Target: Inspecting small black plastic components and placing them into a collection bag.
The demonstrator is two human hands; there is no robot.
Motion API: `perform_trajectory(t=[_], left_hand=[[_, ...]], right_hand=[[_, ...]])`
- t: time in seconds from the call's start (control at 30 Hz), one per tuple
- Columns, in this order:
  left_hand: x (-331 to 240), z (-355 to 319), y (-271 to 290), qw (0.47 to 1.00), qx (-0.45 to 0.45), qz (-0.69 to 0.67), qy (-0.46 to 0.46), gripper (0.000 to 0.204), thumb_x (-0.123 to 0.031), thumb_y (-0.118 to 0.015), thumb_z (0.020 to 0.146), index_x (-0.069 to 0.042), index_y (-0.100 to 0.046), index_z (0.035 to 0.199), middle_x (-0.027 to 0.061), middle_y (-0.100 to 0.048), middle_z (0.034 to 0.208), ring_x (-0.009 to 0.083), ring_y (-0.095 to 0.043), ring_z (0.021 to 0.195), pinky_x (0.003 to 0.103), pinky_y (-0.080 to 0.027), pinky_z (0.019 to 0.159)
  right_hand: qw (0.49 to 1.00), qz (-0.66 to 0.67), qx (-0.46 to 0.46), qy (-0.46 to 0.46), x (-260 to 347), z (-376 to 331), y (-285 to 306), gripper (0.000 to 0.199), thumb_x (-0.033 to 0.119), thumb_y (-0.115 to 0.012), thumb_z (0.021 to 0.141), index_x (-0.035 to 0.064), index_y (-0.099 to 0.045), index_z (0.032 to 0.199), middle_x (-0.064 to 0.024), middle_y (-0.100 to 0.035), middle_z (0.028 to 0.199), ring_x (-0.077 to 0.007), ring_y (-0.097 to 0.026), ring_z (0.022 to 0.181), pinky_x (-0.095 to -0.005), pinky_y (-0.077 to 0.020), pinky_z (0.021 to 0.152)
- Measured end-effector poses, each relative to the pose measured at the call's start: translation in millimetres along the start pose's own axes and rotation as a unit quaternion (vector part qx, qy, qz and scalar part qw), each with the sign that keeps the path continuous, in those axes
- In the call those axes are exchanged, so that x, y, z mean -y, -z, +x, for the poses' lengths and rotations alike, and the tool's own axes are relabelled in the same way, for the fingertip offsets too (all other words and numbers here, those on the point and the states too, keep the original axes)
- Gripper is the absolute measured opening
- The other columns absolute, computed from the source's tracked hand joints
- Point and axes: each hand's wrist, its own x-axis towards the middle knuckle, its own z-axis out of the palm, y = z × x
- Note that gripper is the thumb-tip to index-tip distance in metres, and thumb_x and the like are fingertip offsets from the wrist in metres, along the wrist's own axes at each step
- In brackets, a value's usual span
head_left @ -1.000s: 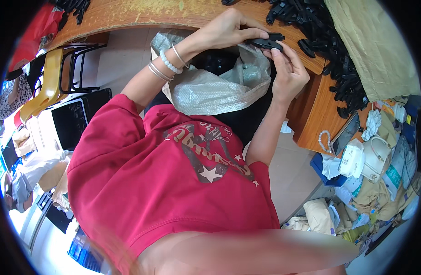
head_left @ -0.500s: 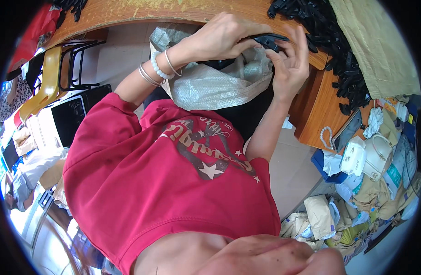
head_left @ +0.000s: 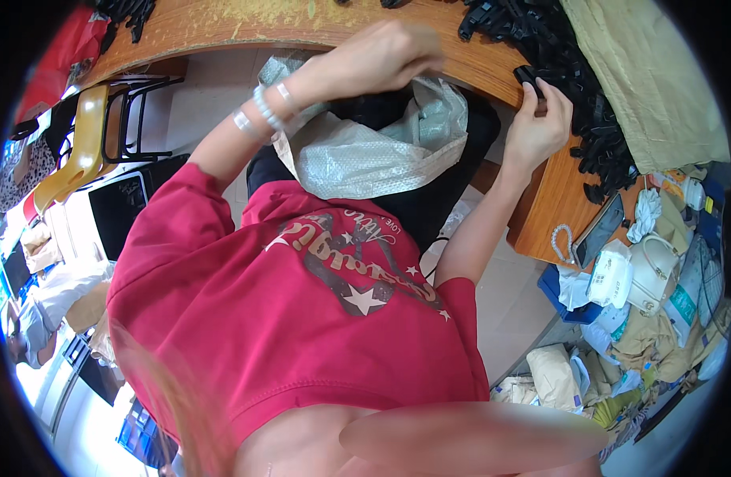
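**Black clip pinched at the table edge**

The small black plastic part [head_left: 529, 77] sits right at the near edge of the wooden table [head_left: 222, 24], and the right hand [head_left: 536, 127] has it, fingertips closed on it from below and the side. It looks light, stiff and smooth, so a thumb-and-finger pinch across its narrow body seems the best hold. Behind it a heap of black parts [head_left: 572, 71] spreads toward the table's right end. The left hand [head_left: 381, 60] hovers curled over the woven white sack [head_left: 373, 151] hanging below the edge; whether it holds anything, I cannot tell. Bracelets [head_left: 266, 107] ring that wrist.
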Motion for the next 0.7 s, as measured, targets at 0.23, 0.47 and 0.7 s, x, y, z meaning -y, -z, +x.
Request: perform_trajectory(t=[0.23, 0.47, 0.7], left_hand=[[43, 109, -19, 0.971, -0.088, 0.212, -0.064, 0.013, -0.005, -0.06, 0.073, 0.001, -0.057, 0.083, 0.017, -0.053, 0.093, 0.0316, -0.058, 0.075, 0.038, -0.048, 0.06], [14, 94, -6, 0.976, -0.175, 0.114, -0.057, 0.014, -0.001, -0.062, 0.075, 0.001, -0.054, 0.086, 0.0165, -0.053, 0.091, 0.032, -0.057, 0.075, 0.038, -0.048, 0.062], [-13, 21, -35, 0.939, -0.14, -0.187, 0.252, 0.014, -0.013, -0.061, 0.089, 0.001, -0.06, 0.092, 0.0113, -0.064, 0.078, 0.0159, -0.065, 0.068, 0.03, -0.052, 0.059]], right_hand=[[0.988, -0.053, 0.147, -0.015, 11, 6, -5, 0.022, 0.014, -0.07, 0.079, 0.0009, -0.065, 0.095, -0.011, -0.061, 0.084, -0.0284, -0.061, 0.079, -0.037, -0.0478, 0.071], [0.994, -0.037, 0.05, 0.09, 4, -8, -16, 0.02, 0.013, -0.072, 0.077, 0.0023, -0.068, 0.094, -0.0109, -0.06, 0.081, -0.0266, -0.06, 0.074, -0.0347, -0.0488, 0.068], [0.943, 0.287, 0.07, -0.154, 25, -13, -19, 0.017, 0.006, -0.062, 0.088, -0.0026, -0.061, 0.103, -0.0038, -0.058, 0.068, -0.0044, -0.054, 0.06, -0.0168, -0.0412, 0.05]])
